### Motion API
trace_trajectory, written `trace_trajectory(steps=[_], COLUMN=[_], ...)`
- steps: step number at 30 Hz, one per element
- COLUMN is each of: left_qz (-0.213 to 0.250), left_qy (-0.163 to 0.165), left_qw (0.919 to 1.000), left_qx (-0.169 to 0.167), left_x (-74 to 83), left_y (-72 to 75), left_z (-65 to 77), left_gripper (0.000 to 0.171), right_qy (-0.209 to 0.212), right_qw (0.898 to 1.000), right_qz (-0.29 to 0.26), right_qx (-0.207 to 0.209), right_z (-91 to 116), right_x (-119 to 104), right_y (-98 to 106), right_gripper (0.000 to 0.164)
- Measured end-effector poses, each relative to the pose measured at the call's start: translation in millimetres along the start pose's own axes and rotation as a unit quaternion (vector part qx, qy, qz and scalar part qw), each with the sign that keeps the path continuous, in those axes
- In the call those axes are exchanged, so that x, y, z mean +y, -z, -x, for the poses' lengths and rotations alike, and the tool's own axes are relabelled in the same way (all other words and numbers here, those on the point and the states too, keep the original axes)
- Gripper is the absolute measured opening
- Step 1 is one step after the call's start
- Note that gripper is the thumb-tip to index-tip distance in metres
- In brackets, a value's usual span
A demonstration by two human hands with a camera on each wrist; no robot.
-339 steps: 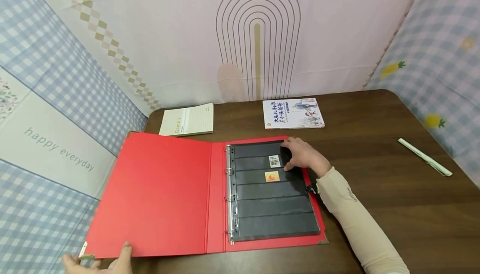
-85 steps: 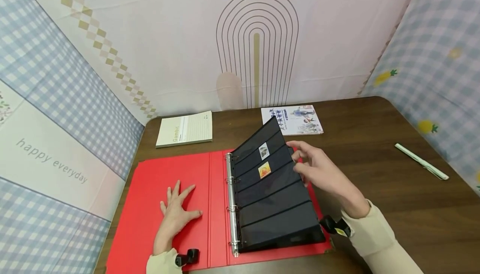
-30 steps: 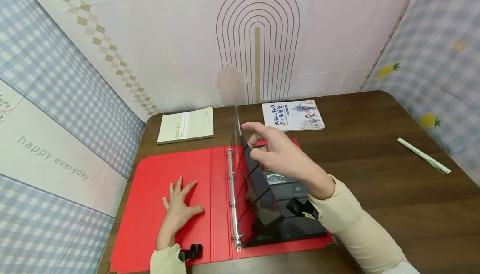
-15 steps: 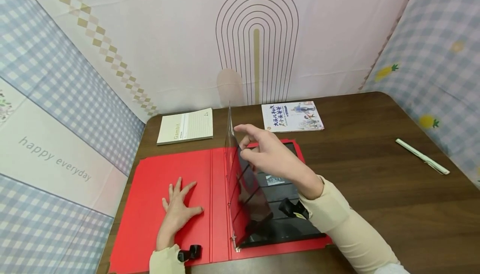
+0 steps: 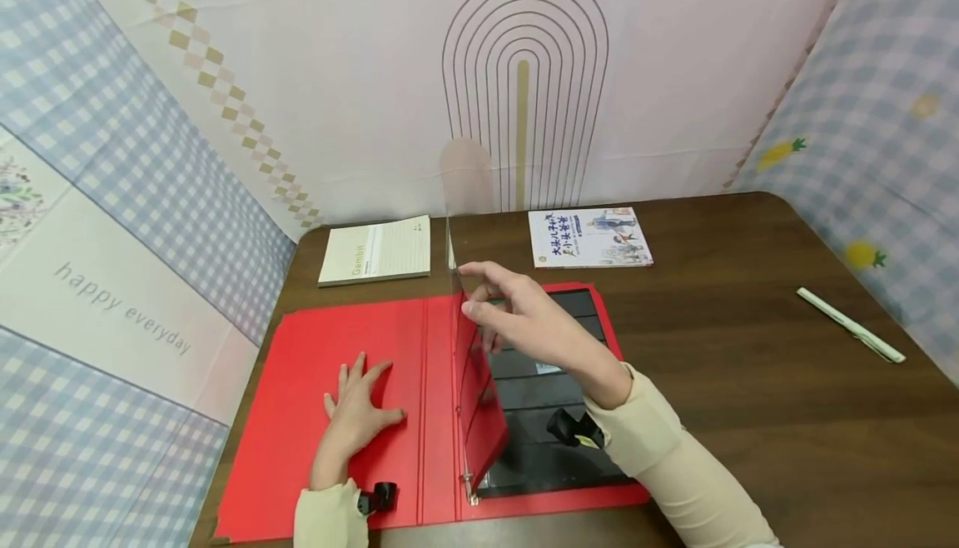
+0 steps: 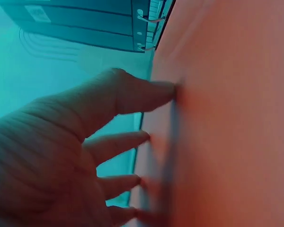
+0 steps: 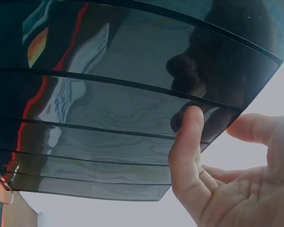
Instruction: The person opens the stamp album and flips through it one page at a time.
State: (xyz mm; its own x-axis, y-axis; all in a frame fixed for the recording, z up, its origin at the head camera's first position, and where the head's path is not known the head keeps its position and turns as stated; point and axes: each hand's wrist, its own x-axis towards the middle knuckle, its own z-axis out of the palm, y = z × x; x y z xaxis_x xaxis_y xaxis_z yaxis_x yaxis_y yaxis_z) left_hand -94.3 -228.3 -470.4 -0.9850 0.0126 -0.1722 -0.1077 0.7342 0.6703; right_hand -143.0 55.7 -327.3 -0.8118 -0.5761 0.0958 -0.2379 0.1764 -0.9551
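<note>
A red ring binder [image 5: 292,390] lies spread wide on the table. My left hand [image 5: 355,415] rests on its bare left cover with fingers spread, fingertips touching the red surface in the left wrist view. My right hand [image 5: 517,315] holds a black stamp page [image 5: 476,406] by its outer edge. That page stands nearly upright over the metal rings [image 5: 469,481]. In the right wrist view the page [image 7: 123,99] looks glossy, with fingers at its edge. Beneath it another black page [image 5: 539,398] lies flat on the right cover, a stamp [image 5: 549,368] partly showing.
A cream notebook [image 5: 375,250] lies at the back left of the brown table [image 5: 734,298]. Right of it, at the back, is a white illustrated booklet [image 5: 590,237]. A pale green pen [image 5: 850,325] lies far right. Patterned cloth hangs behind and beside the table.
The stamp page has swung from lying on the right side to nearly upright, my right hand moving left with it. My left hand moved earlier from the cover's lower corner onto the cover.
</note>
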Motion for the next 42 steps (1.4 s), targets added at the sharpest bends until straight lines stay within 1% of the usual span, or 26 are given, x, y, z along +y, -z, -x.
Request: trace_trajectory(steps=[3, 5, 8, 11, 13, 15, 18, 24, 27, 30, 34, 36, 40, 42], left_qz=[-0.007, 0.0, 0.013, 0.025, 0.039, 0.058, 0.086, 0.128, 0.14, 0.146, 0.149, 0.159, 0.182, 0.198], left_qy=[-0.003, -0.015, -0.046, -0.081, -0.095, -0.105, -0.125, -0.189, -0.206, -0.204, -0.191, -0.188, -0.192, -0.195], left_qw=[0.9999, 0.9994, 0.9971, 0.9929, 0.9903, 0.9881, 0.9843, 0.9706, 0.9659, 0.9661, 0.9683, 0.9671, 0.9619, 0.9583], left_qx=[0.014, 0.031, 0.059, 0.083, 0.093, 0.096, 0.09, 0.076, 0.069, 0.062, 0.06, 0.062, 0.07, 0.068], left_x=[10.4, 18.5, 33.8, 53.1, 66.1, 78.1, 94.1, 122.5, 134.1, 141.3, 144.3, 144.0, 140.8, 137.7], left_y=[6.4, 11.7, 20.1, 29.2, 34.5, 38.3, 41.2, 43.9, 44.9, 44.3, 43.0, 42.8, 44.5, 45.6], left_z=[0.4, 2.9, 8.3, 13.0, 16.0, 19.0, 24.4, 33.8, 36.1, 37.9, 40.4, 41.2, 42.3, 42.8], left_gripper=[0.071, 0.068, 0.065, 0.064, 0.063, 0.064, 0.065, 0.065, 0.067, 0.072, 0.076, 0.075, 0.07, 0.068], right_qy=[0.001, 0.003, 0.015, 0.028, 0.035, 0.04, 0.043, 0.047, 0.048, 0.049, 0.049, 0.048, 0.045, 0.04], right_qw=[1.0, 1.0, 0.999, 0.999, 0.999, 0.999, 0.999, 0.999, 0.999, 0.999, 0.998, 0.998, 0.998, 0.999], right_qz=[-0.01, -0.019, -0.032, -0.038, -0.035, -0.031, -0.025, -0.016, -0.014, -0.006, 0.009, 0.017, 0.02, 0.017], right_qx=[0.001, 0.001, 0.002, 0.002, 0.001, -0.002, -0.007, -0.012, -0.011, -0.016, -0.025, -0.026, -0.027, -0.029], right_z=[0, 0, 0, -2, -3, -5, -8, -13, -14, -16, -16, -16, -14, -12], right_x=[1, 2, 2, 2, 2, 2, 1, -1, -3, -4, -4, -3, 1, 2], right_y=[-1, -2, -4, -5, -6, -8, -10, -15, -17, -18, -17, -16, -11, -8], right_gripper=[0.046, 0.045, 0.044, 0.044, 0.044, 0.043, 0.043, 0.043, 0.043, 0.043, 0.043, 0.044, 0.045, 0.045])
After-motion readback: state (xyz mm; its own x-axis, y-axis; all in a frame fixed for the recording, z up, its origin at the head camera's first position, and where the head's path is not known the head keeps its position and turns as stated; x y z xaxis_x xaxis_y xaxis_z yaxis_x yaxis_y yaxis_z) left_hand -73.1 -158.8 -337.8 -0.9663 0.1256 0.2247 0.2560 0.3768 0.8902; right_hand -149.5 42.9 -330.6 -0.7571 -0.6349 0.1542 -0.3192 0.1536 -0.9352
